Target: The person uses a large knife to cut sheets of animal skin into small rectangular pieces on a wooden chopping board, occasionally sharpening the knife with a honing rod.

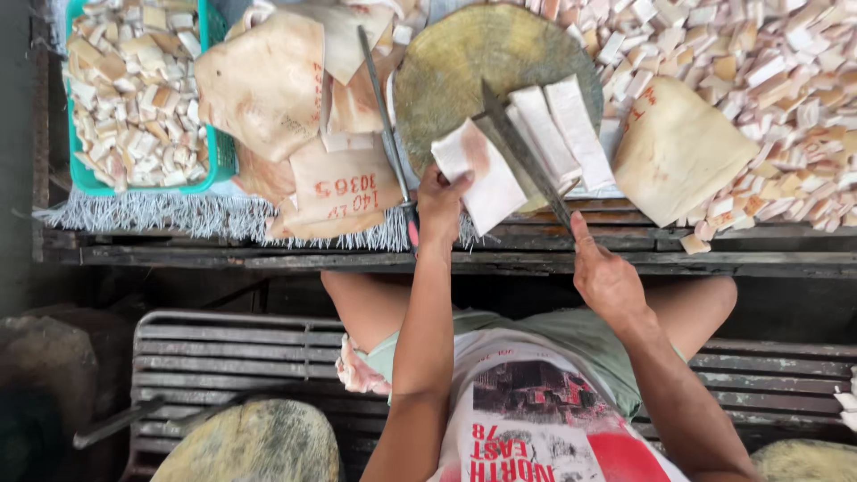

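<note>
Centre frame: your left hand (441,203) pinches the near edge of a pale slab (479,175), fingers curled onto it, at the lower rim of the round chopping block (446,71). Your right hand (605,278), fingers closed round the handle, holds a long knife (522,153) across cut strips (562,129). Upper left: green basket (214,134) of small cut pieces (134,89).

On the table in front of me, a pale tan slab (344,186) lying left of my round cutting block bears red handwritten markings. A second tan slab (676,148) to the block's right carries a few red marks near its upper left edge. I see no packages, signs or screens.
</note>
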